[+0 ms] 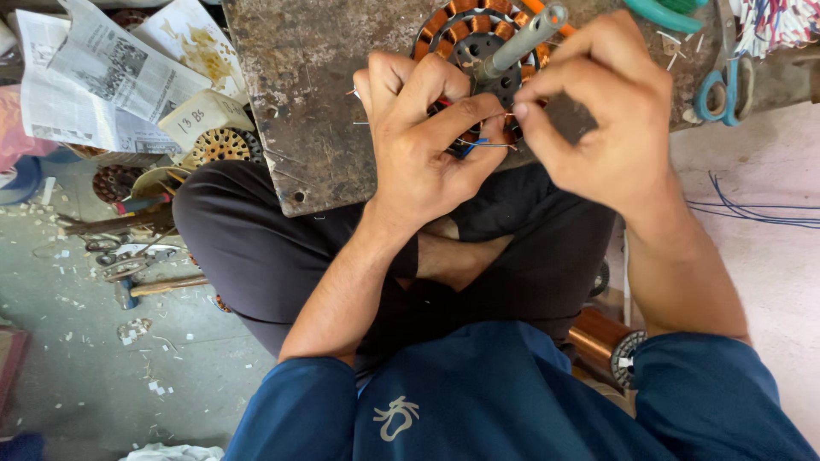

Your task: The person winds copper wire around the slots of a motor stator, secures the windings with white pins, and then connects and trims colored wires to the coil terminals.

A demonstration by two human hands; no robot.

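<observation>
1. Far left of the grip: newspapers [94,81] are lying on the floor, w/ a hammer [158,288] and pliers [128,259] lower down.
2. Left hand [427,145] is curling over the near edge of the motor winding [465,34], fingers pressed together w/ thumb, pinching thin wire [483,143].
3. Winding is sitting on a worn board [316,94], just above both hands; a metal shaft [521,38] is sticking out of its centre.
4. Right hand [598,111] is meeting the left one, thumb & forefinger pinching the same wire.
5. Right of the grip: blue-handled scissors [722,90] are resting on the board; loose blue wires [752,209] are trailing on the floor.
</observation>
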